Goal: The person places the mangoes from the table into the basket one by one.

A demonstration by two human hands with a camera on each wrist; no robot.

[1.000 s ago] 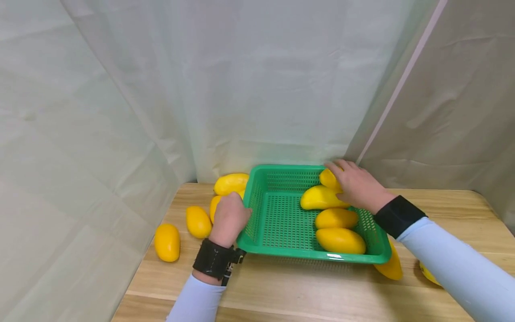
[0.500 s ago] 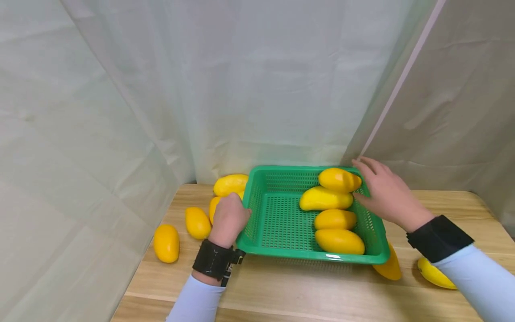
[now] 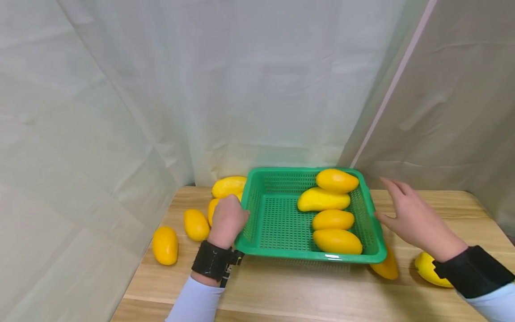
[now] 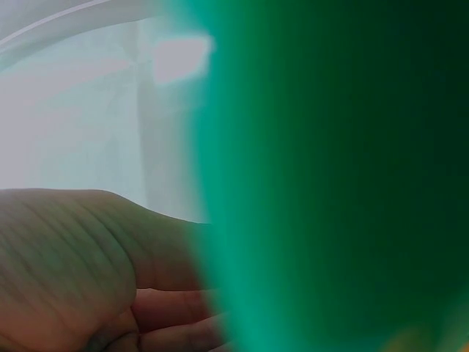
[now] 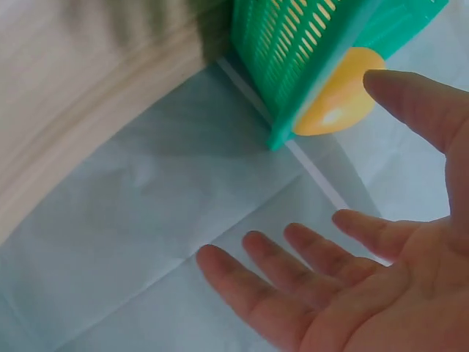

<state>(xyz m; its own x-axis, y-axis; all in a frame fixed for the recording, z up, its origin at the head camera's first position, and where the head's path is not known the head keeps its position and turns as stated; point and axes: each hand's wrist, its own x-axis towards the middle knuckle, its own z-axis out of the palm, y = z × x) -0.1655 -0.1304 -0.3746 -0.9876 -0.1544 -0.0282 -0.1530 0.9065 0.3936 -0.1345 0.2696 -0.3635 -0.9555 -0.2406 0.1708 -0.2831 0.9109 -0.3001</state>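
A green plastic basket [image 3: 289,254] stands in the middle of the head view. Several yellow mangoes [image 3: 338,241] lie stacked in a row along its right side, one of them the rearmost mango [image 3: 337,180]. My left hand [image 3: 227,219] grips the basket's left rim; its fingers are partly hidden behind the blurred green wall [image 4: 293,183] in the left wrist view. Off the basket's right side hovers my right hand [image 3: 418,219], holding nothing. In the right wrist view its fingers [image 5: 256,293] are spread and loosely bent, with a mango [image 5: 341,95] seen past the thumb.
Left of the basket lie several mangoes on the wooden table [image 3: 281,290], including an outer mango [image 3: 165,245]. One mango [image 3: 386,266] is partly covered by the basket's front right corner. Another mango [image 3: 428,268] lies under the right wrist. A pale curtain [image 3: 281,89] hangs behind.
My right hand has let go of the rearmost mango in the basket and moved right, out past the basket's rim. The left hand has kept its grip on the rim.
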